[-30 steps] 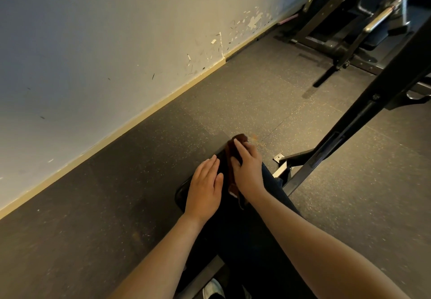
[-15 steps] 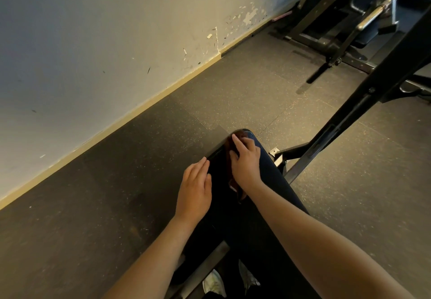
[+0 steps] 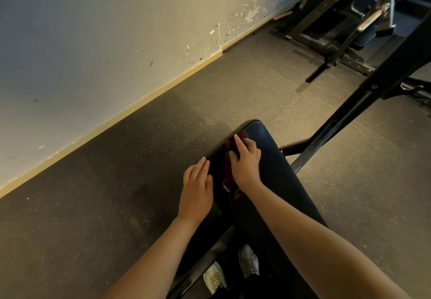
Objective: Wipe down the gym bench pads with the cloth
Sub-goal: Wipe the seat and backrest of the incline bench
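A dark padded gym bench (image 3: 272, 158) runs from bottom centre up to mid-frame. A dark reddish-brown cloth (image 3: 229, 156) lies along the pad near its far end. My right hand (image 3: 245, 161) presses flat on the cloth with fingers spread and pointing away from me. Most of the cloth is hidden beneath it; a strip shows by the wrist. My left hand (image 3: 198, 186) rests flat on the bench's left edge, fingers straight, holding nothing.
A pale scuffed wall (image 3: 105, 42) with a beige skirting runs along the left. Speckled rubber floor (image 3: 93, 193) surrounds the bench. A black slanted frame bar (image 3: 363, 93) stands right of the bench, a weight machine (image 3: 349, 18) behind. My shoes (image 3: 233, 270) show below the bench.
The view has tilted, so more of the bench end shows beyond the cloth. My right hand and the cloth have slid slightly back from the pad's far end. My left hand stays flat.
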